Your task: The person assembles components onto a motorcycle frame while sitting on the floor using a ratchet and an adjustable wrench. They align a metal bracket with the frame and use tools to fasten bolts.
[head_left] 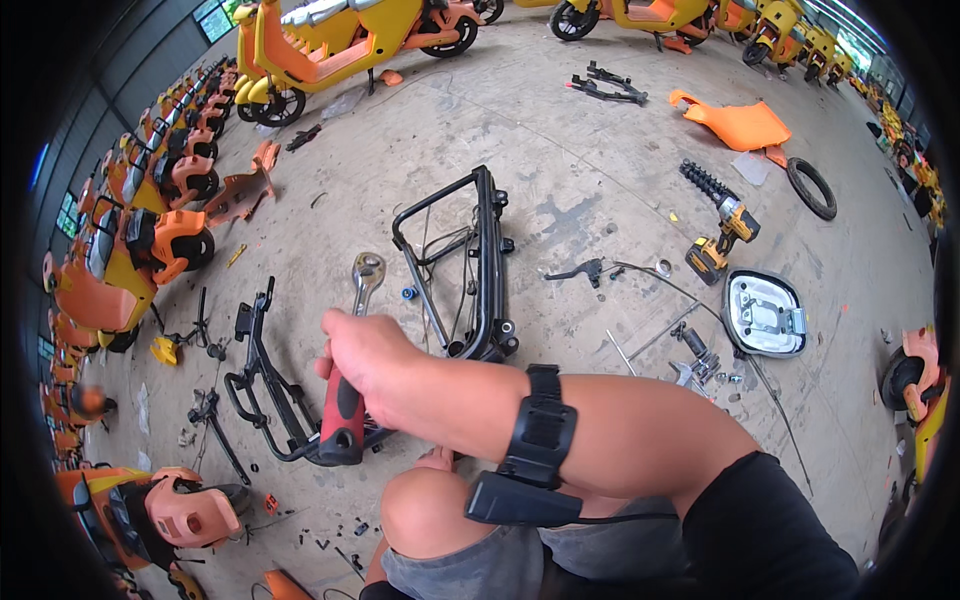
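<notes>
My right hand [370,362] is closed round the red and black handle of a ratchet wrench [343,425]. The wrench's round metal head points away from me, over the concrete floor. Just right of that head lies a small blue socket-like piece [409,293]. Beyond my wrist, a black tubular frame [490,260] rests on the floor, with thin cables inside it. A second black frame part [262,380] lies to the left, partly behind the wrench handle. A black strap with a box [540,430] is worn on my right forearm. My left hand does not show.
At right lie a yellow and black cordless impact driver [735,225], a brake lever [590,272], a white-lined shell [765,312] and loose metal parts [697,355]. Farther off are an orange panel [740,122] and a tyre [810,188]. Yellow-orange scooters [350,45] stand around.
</notes>
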Action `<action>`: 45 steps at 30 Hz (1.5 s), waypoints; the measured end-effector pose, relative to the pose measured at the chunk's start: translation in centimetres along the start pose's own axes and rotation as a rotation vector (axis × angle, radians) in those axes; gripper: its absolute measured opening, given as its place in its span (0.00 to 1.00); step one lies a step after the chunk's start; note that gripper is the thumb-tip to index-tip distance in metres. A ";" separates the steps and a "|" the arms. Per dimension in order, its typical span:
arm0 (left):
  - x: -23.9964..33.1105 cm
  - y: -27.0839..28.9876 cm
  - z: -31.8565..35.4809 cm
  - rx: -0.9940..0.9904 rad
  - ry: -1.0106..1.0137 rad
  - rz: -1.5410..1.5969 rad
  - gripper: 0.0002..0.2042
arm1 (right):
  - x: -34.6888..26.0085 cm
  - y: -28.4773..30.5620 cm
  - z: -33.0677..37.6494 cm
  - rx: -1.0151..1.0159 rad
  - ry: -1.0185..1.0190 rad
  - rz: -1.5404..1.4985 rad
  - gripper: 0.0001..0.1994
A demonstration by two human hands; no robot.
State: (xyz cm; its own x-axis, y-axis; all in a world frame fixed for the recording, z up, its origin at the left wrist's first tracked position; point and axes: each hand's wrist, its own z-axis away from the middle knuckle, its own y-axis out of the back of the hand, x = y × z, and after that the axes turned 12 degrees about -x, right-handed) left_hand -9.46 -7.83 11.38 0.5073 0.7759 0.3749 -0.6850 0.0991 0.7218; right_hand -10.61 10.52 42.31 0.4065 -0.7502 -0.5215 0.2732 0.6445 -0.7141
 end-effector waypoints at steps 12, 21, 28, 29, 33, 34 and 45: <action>11.1 18.3 16.6 0.365 -0.011 1.078 0.21 | 10.0 -5.4 -4.4 -0.097 -0.084 0.041 0.17; 15.1 21.3 31.0 0.600 -0.157 1.289 0.20 | 11.1 -7.3 -5.2 -0.042 0.090 -0.075 0.22; 13.3 18.7 36.0 0.495 -0.036 1.555 0.15 | 4.4 -3.7 -3.6 0.055 0.081 -0.221 0.16; 14.5 17.3 32.2 0.532 0.186 1.552 0.13 | 4.3 -3.1 -4.7 0.062 0.139 -0.306 0.15; 11.5 11.8 20.1 -0.043 0.471 1.621 0.11 | 0.5 -1.0 -4.0 0.157 0.285 -0.317 0.09; 11.7 10.3 17.2 -0.115 0.484 1.532 0.11 | 0.3 -0.2 -5.0 0.181 0.332 -0.275 0.14; 6.1 -11.2 0.4 -0.203 -0.106 2.322 0.12 | 0.8 2.6 -3.0 0.137 0.210 -0.084 0.08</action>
State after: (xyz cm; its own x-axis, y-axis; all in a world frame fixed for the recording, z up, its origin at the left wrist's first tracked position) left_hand 1.54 -4.42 5.76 -0.9009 -0.3830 0.2039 0.0362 -0.5347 -0.8443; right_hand -12.21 11.17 38.61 0.1914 -0.8072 -0.5584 0.4197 0.5816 -0.6968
